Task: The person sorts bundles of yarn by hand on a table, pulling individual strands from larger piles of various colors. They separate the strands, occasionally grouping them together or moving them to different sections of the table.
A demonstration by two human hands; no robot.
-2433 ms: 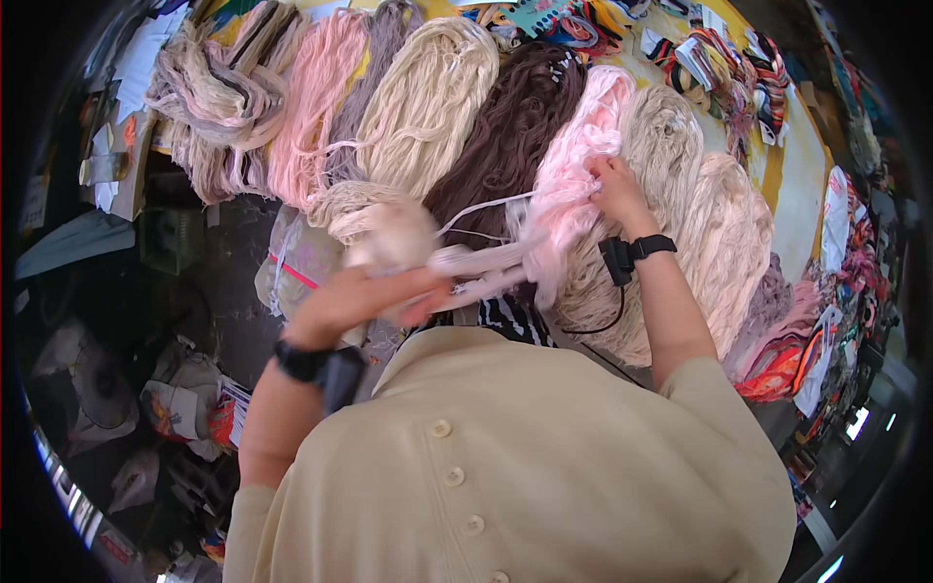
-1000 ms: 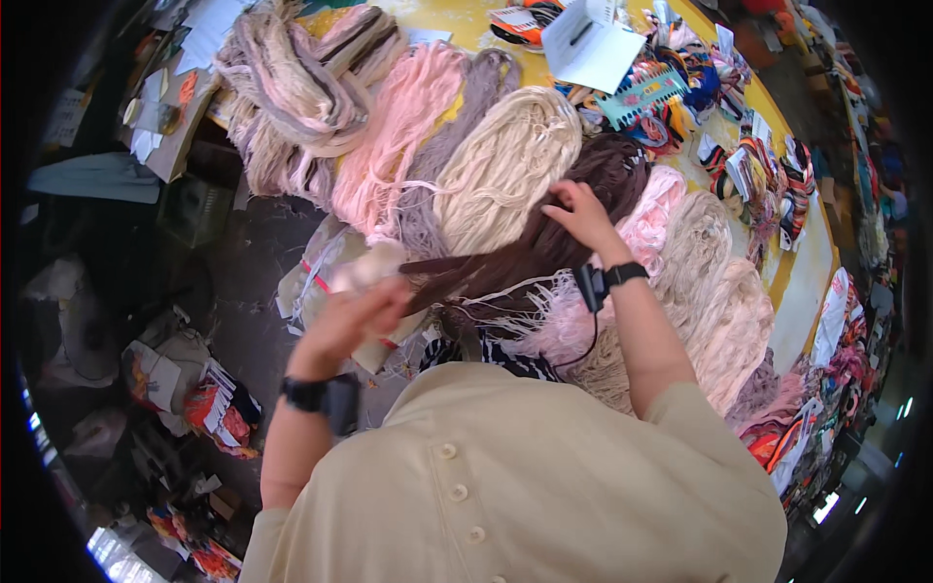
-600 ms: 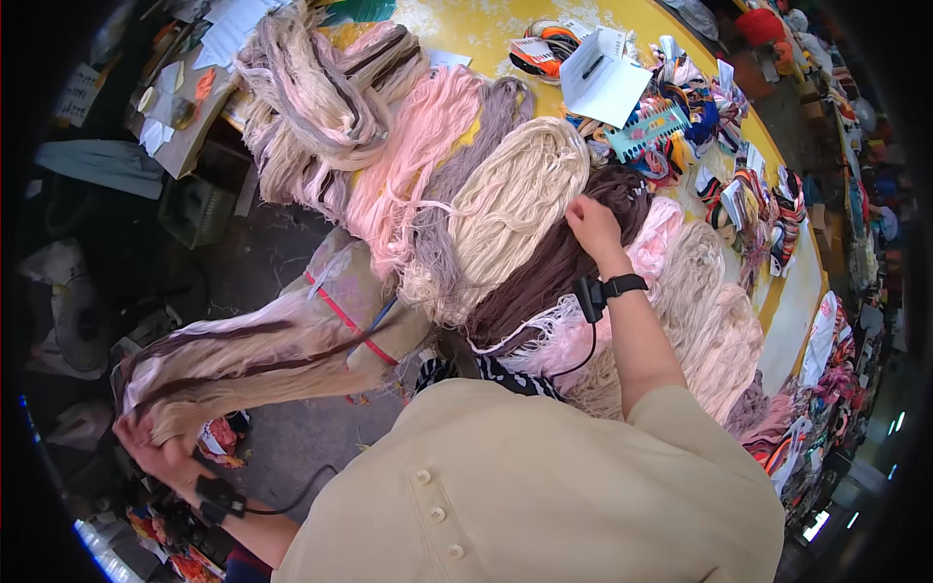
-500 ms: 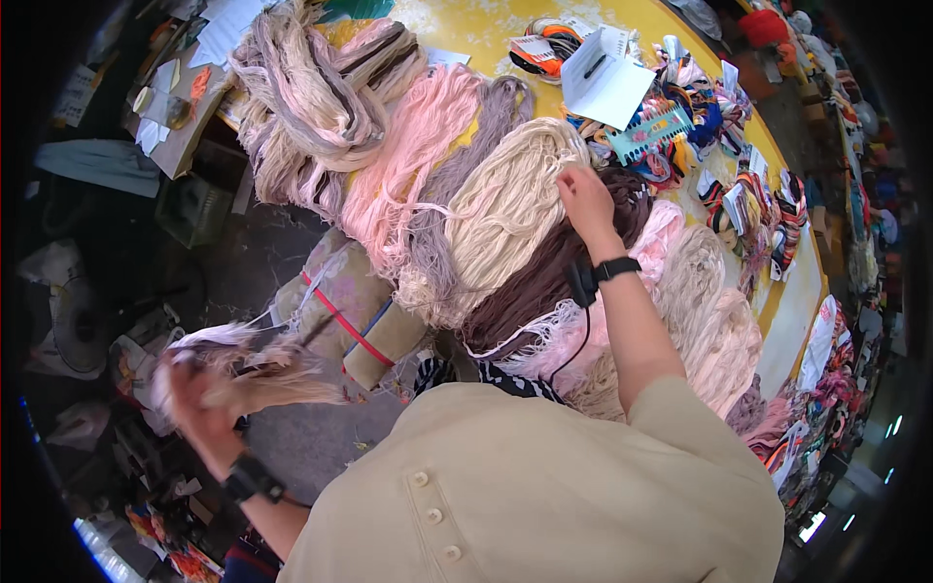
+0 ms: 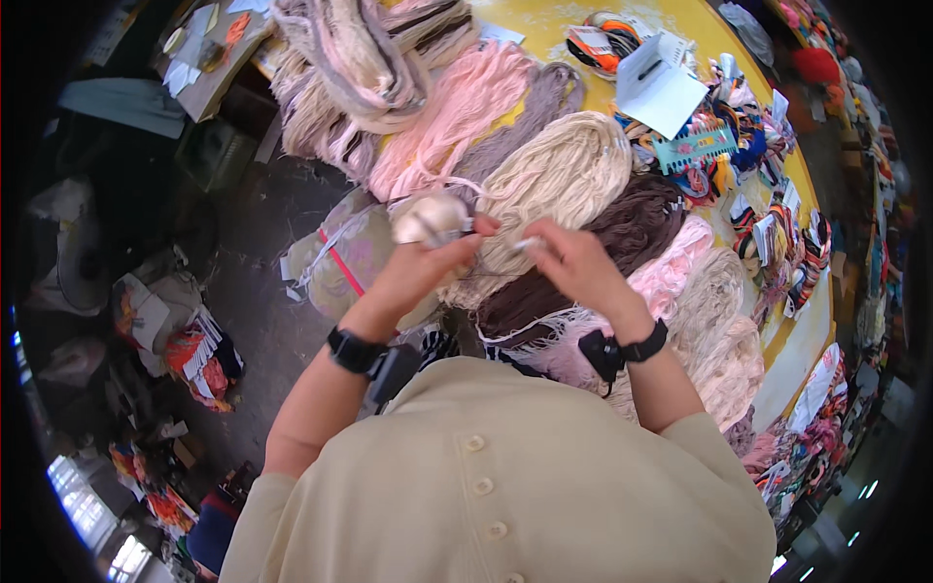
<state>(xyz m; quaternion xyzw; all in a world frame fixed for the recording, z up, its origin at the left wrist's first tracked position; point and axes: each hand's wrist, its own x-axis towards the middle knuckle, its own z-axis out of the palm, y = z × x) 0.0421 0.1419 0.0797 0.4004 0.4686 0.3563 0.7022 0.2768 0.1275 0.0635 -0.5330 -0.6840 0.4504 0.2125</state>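
Observation:
My left hand (image 5: 418,272) is closed around a pale bundle of yarn (image 5: 426,218), blurred by motion, over the near end of a cream yarn hank (image 5: 559,180). Close beside it, my right hand (image 5: 591,274) pinches a small white piece, perhaps a yarn end; its kind is too small to tell. Under the right hand lies a dark brown hank (image 5: 622,225). A pink hank (image 5: 457,112) and a mauve-grey hank (image 5: 525,121) spread out beyond the left hand.
A yellow table (image 5: 525,17) bears the hanks, with pale pink and beige ones (image 5: 714,291) to the right. Farther right are colourful yarn bundles, a white card (image 5: 661,85) and a teal holed card (image 5: 695,146). A rolled cushion with a red band (image 5: 342,262) is at the table's near-left edge.
My left hand has swung from the far left to the middle, its yarn now gathered up. My right hand has come down from the cream hank's top toward the left hand.

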